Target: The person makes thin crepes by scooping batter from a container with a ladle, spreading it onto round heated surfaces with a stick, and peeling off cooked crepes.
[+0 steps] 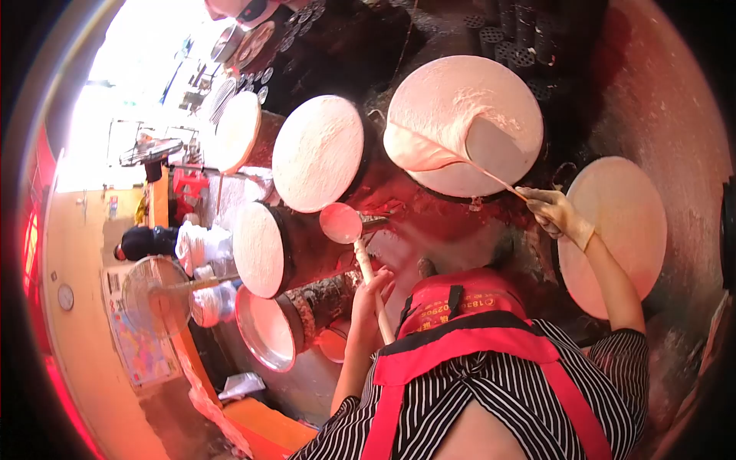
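My right hand (558, 215), in a thin pale glove, is closed on a thin stick (494, 179). The stick's far end meets a folded edge of a thin, pale sheet of batter like a crepe (429, 115). That sheet lies on a large round griddle (502, 149), whose grey surface shows where the sheet is peeled back. My left hand (373, 290) is wrapped around the long handle of a ladle (341, 223). The ladle's round bowl hangs between the griddles, near another pale-covered round griddle (319, 153).
A wide round griddle (613, 238) sits close under my right forearm. More pale round griddles (258, 249) stand to the left, above a pan of white batter (266, 330). A fan (157, 297) and a person in dark clothing (146, 242) are farther left. Perforated black cylinders (506, 46) stand behind.
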A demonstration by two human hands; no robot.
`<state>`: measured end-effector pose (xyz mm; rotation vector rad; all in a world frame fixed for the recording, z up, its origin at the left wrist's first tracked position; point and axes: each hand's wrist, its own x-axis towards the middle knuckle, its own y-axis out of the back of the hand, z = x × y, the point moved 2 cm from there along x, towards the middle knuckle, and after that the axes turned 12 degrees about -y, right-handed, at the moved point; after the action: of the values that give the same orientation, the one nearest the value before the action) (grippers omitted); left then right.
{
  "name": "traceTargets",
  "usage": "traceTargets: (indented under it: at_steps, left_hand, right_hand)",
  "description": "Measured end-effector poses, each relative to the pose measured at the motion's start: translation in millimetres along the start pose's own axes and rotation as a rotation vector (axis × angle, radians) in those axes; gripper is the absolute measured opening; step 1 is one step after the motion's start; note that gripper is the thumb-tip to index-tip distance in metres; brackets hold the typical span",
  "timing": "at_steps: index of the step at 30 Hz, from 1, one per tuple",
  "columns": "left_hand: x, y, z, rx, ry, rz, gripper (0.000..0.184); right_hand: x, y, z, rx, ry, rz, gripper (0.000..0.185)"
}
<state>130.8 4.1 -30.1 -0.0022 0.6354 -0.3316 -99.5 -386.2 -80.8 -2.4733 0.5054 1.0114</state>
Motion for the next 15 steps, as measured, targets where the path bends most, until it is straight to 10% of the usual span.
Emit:
traceTargets:
  at_steps: [4,10,13,15]
  left_hand:
    - [29.5,12.6,18.0,0.100,0.030,-0.182,0.039]
    - [76.6,59.3,54.9,0.238,-0.023,-0.437,0.034]
    - [104.2,100.0,60.6,0.275,-0.007,-0.488,0.030]
    - [109.3,127.0,66.8,0.264,0.014,-0.493,0.025]
  right_hand:
    - [2.2,-55.0,11.7,0.455,0.206,0.495,0.040]
    - [-28.5,-116.3,110.7,0.267,0.150,0.264,0.040]
    - [-32.1,-150.8,196.7,0.271,0.379,0.509,0.033]
    - [9.0,-198.7,196.8,0.966,0.410,-0.198,0.024]
